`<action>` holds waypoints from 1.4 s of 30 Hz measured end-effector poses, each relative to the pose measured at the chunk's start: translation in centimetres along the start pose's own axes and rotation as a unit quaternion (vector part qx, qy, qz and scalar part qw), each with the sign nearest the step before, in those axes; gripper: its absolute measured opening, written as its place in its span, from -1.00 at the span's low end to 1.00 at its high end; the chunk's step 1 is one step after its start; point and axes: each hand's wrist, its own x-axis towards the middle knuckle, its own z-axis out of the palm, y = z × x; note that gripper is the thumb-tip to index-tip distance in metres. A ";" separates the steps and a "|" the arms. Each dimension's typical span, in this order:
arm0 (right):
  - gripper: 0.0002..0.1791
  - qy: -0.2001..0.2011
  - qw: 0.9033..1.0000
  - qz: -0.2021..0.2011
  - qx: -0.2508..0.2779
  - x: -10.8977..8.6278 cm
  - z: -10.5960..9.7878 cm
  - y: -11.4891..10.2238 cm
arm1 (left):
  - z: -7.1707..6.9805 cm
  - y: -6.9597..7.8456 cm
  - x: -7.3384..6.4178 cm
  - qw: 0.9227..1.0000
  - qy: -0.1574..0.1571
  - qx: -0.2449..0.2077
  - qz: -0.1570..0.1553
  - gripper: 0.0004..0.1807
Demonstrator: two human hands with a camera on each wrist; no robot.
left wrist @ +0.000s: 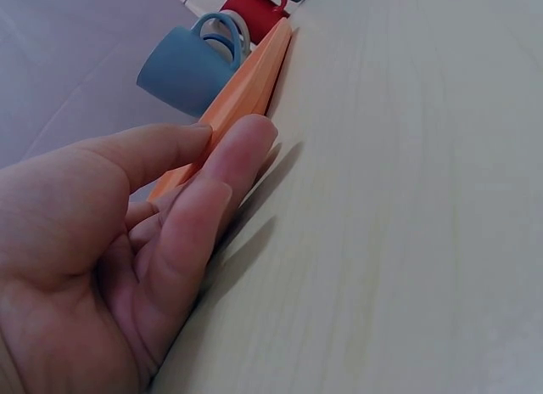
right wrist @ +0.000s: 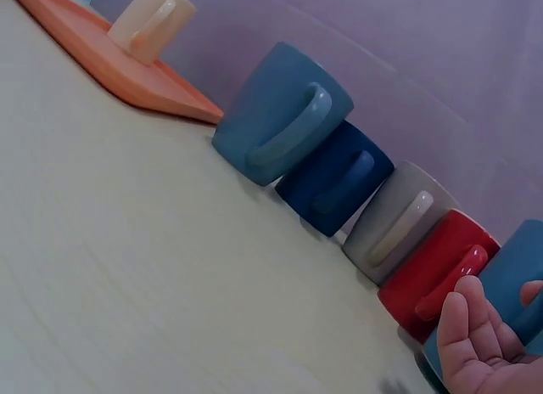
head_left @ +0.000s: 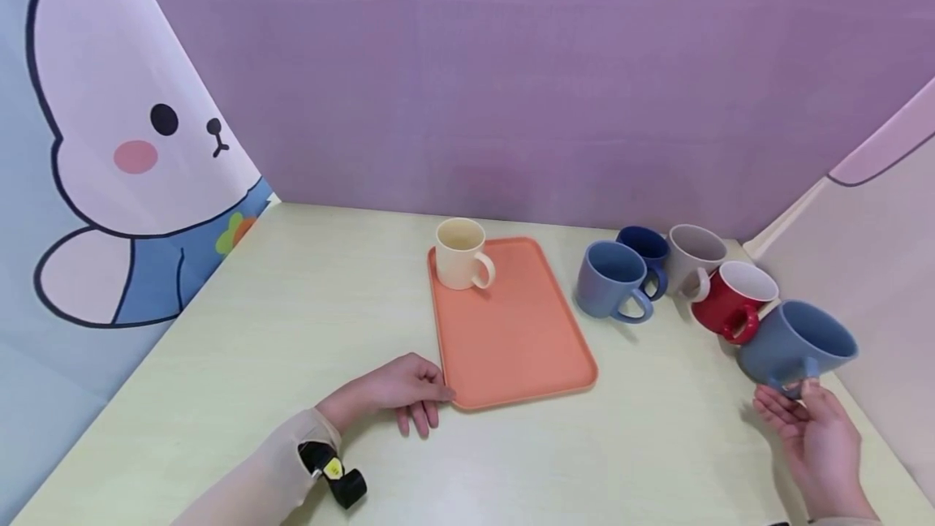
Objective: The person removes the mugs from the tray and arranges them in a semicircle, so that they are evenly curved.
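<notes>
At the front left corner of an orange tray (head_left: 514, 331), my left hand (head_left: 409, 388) pinches the rim between thumb and forefinger. In the left wrist view the thumb (left wrist: 165, 152) lies on the tray's edge, the other fingers loosely bent near the tabletop. A cream mug (head_left: 458, 262) stands on the tray's far left corner. On the far right, my right hand (head_left: 814, 433) holds a blue mug (head_left: 785, 343) by its handle, palm turned up. That mug is right beside a red mug (head_left: 719, 303); part of it falls outside the right wrist view.
Right of the tray stands another blue mug (head_left: 602, 291), with a dark blue mug (head_left: 643, 242) and a light grey mug (head_left: 690, 254) behind it in a row leading to the red one. A purple backdrop (head_left: 511, 88) closes off the table's far edge; side panels flank it.
</notes>
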 end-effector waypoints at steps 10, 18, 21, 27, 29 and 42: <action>-0.68 -0.045 0.999 0.007 -0.027 0.1 0.2 0.7 | 0.1 0.3 -0.2 1.000 0.005 0.002 -0.005 -0.68; -0.66 -0.042 0.997 0.022 -0.069 0.1 0.9 1.2 | 0.0 0.4 -0.1 1.000 0.002 0.005 -0.004 -0.68; -0.66 -0.047 0.995 0.025 -0.084 0.2 1.1 1.5 | 0.0 0.4 0.0 1.000 0.002 0.005 -0.004 -0.67; -0.66 -0.056 0.990 0.027 -0.124 0.4 1.6 1.7 | 0.0 0.3 0.0 1.000 0.001 0.002 -0.006 -0.68; -0.67 -0.052 0.989 0.026 -0.136 0.5 1.7 1.7 | 0.0 0.2 0.0 1.000 0.001 0.002 -0.006 -0.68; -0.70 -0.035 0.959 0.031 -0.281 0.6 2.1 1.6 | -0.1 -0.1 0.1 1.000 0.000 0.002 -0.003 -0.67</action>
